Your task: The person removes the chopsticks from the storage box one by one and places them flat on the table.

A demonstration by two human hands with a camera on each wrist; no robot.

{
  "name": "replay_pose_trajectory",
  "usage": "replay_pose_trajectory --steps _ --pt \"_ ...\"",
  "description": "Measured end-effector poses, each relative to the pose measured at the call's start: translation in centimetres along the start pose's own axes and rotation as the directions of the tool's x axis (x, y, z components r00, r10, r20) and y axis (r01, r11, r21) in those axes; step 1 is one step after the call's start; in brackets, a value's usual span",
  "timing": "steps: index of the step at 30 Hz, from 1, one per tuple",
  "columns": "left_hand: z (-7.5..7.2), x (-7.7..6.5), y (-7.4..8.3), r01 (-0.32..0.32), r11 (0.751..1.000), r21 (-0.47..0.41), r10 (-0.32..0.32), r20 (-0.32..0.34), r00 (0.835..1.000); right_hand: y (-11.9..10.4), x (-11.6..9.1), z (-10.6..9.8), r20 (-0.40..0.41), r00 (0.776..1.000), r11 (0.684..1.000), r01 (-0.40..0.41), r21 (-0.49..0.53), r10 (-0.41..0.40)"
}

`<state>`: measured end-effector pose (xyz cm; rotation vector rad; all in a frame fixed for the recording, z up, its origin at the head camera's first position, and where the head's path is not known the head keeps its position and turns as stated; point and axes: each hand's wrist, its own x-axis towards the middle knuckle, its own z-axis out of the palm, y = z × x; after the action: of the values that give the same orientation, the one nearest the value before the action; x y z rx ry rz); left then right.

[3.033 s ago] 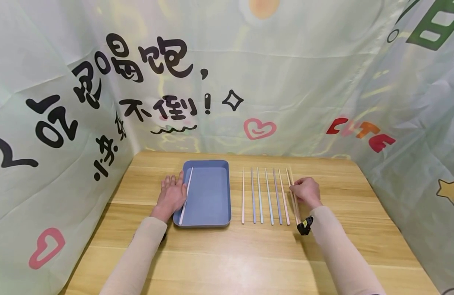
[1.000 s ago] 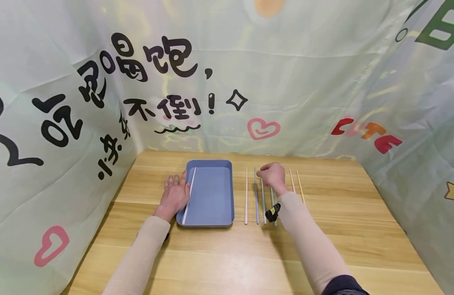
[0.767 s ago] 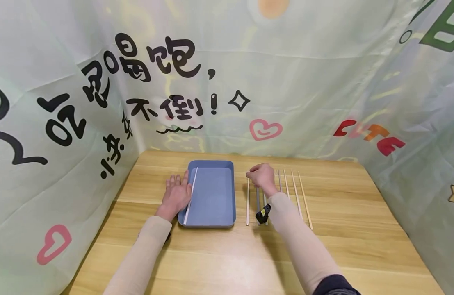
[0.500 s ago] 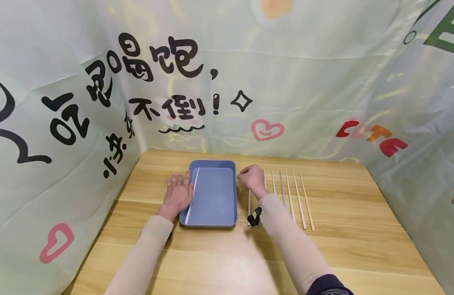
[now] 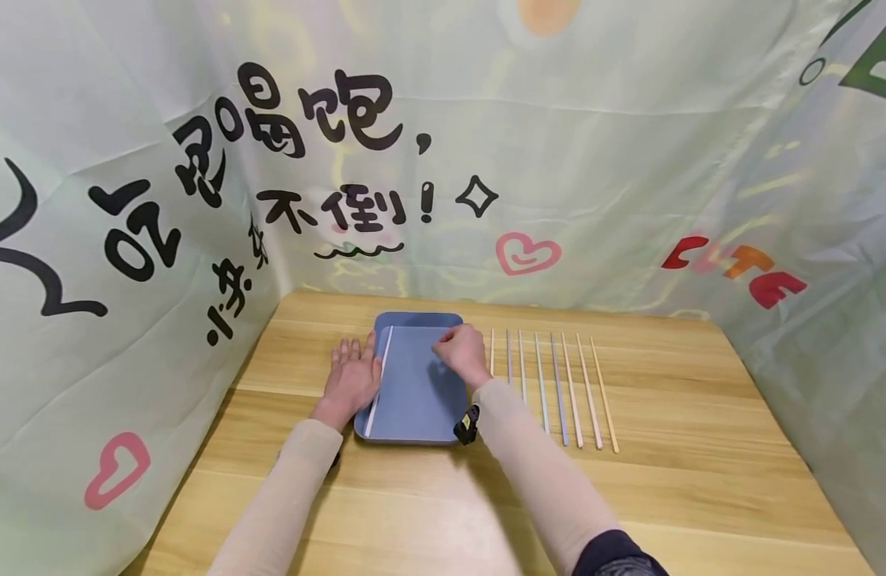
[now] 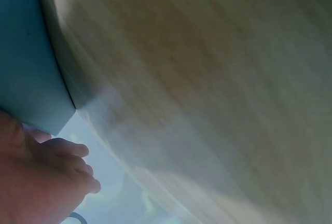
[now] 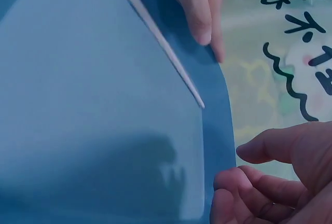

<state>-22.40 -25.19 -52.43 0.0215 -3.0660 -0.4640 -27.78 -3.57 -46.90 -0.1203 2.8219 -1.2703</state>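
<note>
A blue rectangular tray lies on the table with one pale chopstick slanting along its left side. My left hand rests flat on the tray's left edge, fingers straight; the left wrist view shows that hand beside the tray's outer wall. Over the right part of the tray hovers my right hand. In the right wrist view its thumb and loosely curled fingers stand apart with nothing between them, and the pale chopstick lies beyond.
To the right of the tray, several chopsticks in pastel colours lie side by side in a row, ending with a yellowish chopstick. A printed cloth stands behind and on both sides of the wooden table.
My right hand has let go of the yellowish chopstick at the row's right end and moved left across the row to above the tray. The left hand stays at the tray's edge.
</note>
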Motion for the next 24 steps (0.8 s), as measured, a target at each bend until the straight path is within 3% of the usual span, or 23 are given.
replay_pose_trajectory --steps 7,24 --pt "0.3 0.2 0.0 -0.005 0.999 0.042 0.005 0.002 1.000 -0.6 0.3 2.2 0.033 0.998 0.998 0.056 0.003 -0.056" --pt "0.5 0.4 0.0 0.006 0.996 0.087 -0.006 0.001 1.000 -2.3 0.4 6.9 0.079 0.996 0.999 0.052 -0.013 -0.051"
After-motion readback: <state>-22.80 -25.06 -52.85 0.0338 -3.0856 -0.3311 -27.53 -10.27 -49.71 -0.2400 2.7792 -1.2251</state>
